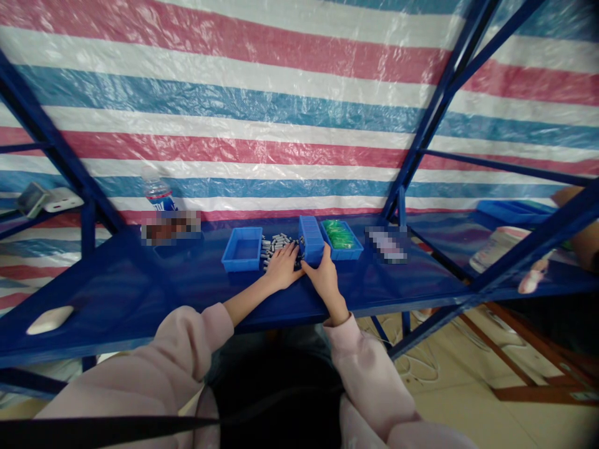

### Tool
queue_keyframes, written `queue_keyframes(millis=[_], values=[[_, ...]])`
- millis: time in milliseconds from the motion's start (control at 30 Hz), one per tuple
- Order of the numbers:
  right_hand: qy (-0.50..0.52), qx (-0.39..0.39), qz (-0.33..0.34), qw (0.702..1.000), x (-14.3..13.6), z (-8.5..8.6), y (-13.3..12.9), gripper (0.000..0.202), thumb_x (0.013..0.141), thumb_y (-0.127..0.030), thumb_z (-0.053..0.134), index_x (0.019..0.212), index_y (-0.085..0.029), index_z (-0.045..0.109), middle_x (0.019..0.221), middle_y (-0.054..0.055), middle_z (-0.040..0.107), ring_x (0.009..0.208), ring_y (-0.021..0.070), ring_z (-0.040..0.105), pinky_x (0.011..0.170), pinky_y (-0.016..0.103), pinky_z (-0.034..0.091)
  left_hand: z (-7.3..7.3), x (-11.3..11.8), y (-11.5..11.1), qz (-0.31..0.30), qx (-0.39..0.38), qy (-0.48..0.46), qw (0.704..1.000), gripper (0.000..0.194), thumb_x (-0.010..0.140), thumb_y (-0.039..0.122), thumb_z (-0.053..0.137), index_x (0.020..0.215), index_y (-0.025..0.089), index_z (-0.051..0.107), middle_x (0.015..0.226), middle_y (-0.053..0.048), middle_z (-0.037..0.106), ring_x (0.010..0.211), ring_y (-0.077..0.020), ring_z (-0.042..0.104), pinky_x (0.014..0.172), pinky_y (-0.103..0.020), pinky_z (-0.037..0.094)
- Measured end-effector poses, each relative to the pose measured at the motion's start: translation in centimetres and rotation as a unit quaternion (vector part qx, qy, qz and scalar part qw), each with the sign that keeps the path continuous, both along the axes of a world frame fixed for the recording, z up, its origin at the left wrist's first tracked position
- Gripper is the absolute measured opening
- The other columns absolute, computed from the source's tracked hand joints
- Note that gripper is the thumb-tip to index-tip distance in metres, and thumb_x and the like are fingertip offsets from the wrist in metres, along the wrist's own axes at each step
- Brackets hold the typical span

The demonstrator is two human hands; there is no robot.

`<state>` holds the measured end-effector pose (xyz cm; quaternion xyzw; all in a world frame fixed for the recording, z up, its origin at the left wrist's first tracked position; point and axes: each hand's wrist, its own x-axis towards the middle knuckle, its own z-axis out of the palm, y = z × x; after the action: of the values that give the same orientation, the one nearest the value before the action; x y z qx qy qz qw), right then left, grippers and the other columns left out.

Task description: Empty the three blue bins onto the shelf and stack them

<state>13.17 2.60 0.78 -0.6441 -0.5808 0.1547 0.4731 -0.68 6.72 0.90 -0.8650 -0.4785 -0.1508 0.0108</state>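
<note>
A blue plastic bin (311,240) stands tipped on its side, its opening facing left toward a loose pile of small silvery cylindrical pieces (279,240) on the blue table. My right hand (324,276) grips this bin at its near end and right side. Flat over the near part of the pile lies my left hand (282,265), fingers stretched toward the bin's mouth; what is under the palm is hidden. Left of the pile sits another blue bin (242,262), upright, its bare bottom showing. To the right, a third blue bin (345,254) holds green plastic-looking pieces (339,234).
At the back left stands a water bottle (159,192). A white rounded object (50,320) lies near the left front edge. Blue metal posts (423,125) rise at both sides. Farther right are a white tub (496,248) and another person's arm (580,218).
</note>
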Motion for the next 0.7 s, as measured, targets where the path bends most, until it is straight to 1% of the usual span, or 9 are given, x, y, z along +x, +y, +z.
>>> queue_keyframes(millis=[100, 233, 400, 700], values=[[0.001, -0.001, 0.000, 1.000, -0.12, -0.05, -0.02, 0.080, 0.073, -0.038, 0.063, 0.143, -0.019, 0.029, 0.106, 0.013, 0.068, 0.086, 0.0308, 0.068, 0.069, 0.038, 0.051, 0.03, 0.00, 0.01, 0.001, -0.002, -0.004, 1.000, 0.069, 0.085, 0.046, 0.054, 0.141, 0.009, 0.037, 0.148, -0.020, 0.039, 0.138, -0.0312, 0.035, 0.111, -0.045, 0.030], [-0.001, -0.008, 0.003, 1.000, -0.24, 0.08, -0.16, 0.088, 0.073, -0.038, 0.062, 0.148, -0.018, 0.021, 0.112, 0.016, 0.066, 0.088, 0.0315, 0.068, 0.069, 0.039, 0.052, 0.01, -0.05, 0.00, 0.000, -0.001, -0.006, 1.000, 0.070, 0.085, 0.046, 0.053, 0.141, 0.007, 0.037, 0.147, -0.020, 0.040, 0.138, -0.0310, 0.036, 0.111, -0.045, 0.030], [-0.001, 0.015, 0.010, 1.000, -0.31, 0.00, -0.28, 0.093, 0.075, -0.035, 0.061, 0.151, -0.016, 0.012, 0.116, 0.017, 0.064, 0.090, 0.0312, 0.067, 0.071, 0.040, 0.052, -0.23, -0.11, 0.12, 0.000, 0.005, -0.008, 1.000, 0.068, 0.084, 0.045, 0.054, 0.140, 0.009, 0.038, 0.147, -0.020, 0.040, 0.137, -0.0315, 0.036, 0.111, -0.046, 0.030], [0.013, 0.033, 0.029, 0.999, -0.29, -0.22, -0.38, 0.087, 0.077, -0.033, 0.060, 0.150, -0.018, 0.017, 0.129, 0.017, 0.057, 0.105, 0.0319, 0.063, 0.081, 0.042, 0.052, -0.45, -0.13, 0.19, 0.005, 0.011, -0.015, 1.000, 0.071, 0.083, 0.047, 0.055, 0.140, 0.009, 0.037, 0.148, -0.020, 0.039, 0.137, -0.0322, 0.036, 0.111, -0.045, 0.029]])
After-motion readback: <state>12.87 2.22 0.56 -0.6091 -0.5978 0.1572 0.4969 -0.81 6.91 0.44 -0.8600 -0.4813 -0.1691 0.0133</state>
